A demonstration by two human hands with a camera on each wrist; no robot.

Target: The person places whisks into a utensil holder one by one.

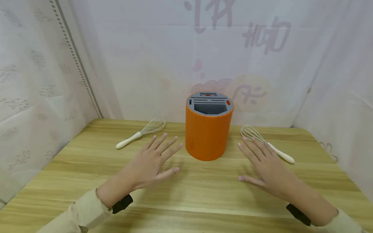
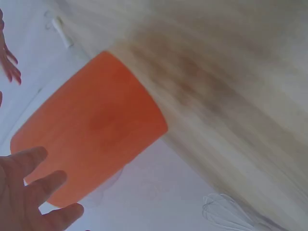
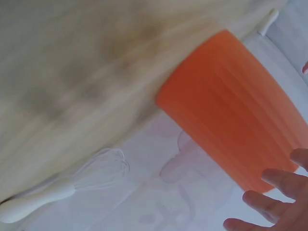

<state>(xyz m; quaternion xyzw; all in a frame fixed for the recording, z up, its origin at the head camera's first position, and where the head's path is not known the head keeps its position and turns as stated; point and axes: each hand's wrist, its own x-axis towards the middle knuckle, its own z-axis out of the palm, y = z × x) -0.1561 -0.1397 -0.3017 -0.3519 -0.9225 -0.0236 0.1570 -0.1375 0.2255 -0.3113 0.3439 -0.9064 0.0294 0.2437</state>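
Observation:
An orange utensil holder (image 1: 207,136) with a grey slotted top (image 1: 210,101) stands upright near the back of the table. My left hand (image 1: 150,163) is spread palm down, left of the holder and apart from it, holding nothing. On the other side my right hand (image 1: 266,170) is likewise spread and empty, its fingertips overlapping a whisk in the head view; whether they touch it I cannot tell. That right whisk (image 1: 281,152) has a cream handle and thin pale wires. A matching left whisk (image 1: 129,140) lies beyond my left hand. The wrist views show the holder's orange side (image 2: 110,115) and the right whisk's wires (image 3: 103,171).
The wooden table (image 1: 204,197) reaches to a pale printed curtain (image 1: 145,64) at the back. More curtain hangs at the left (image 1: 35,97) and right sides. Both sleeves lie low in the head view, with a dark band below each wrist.

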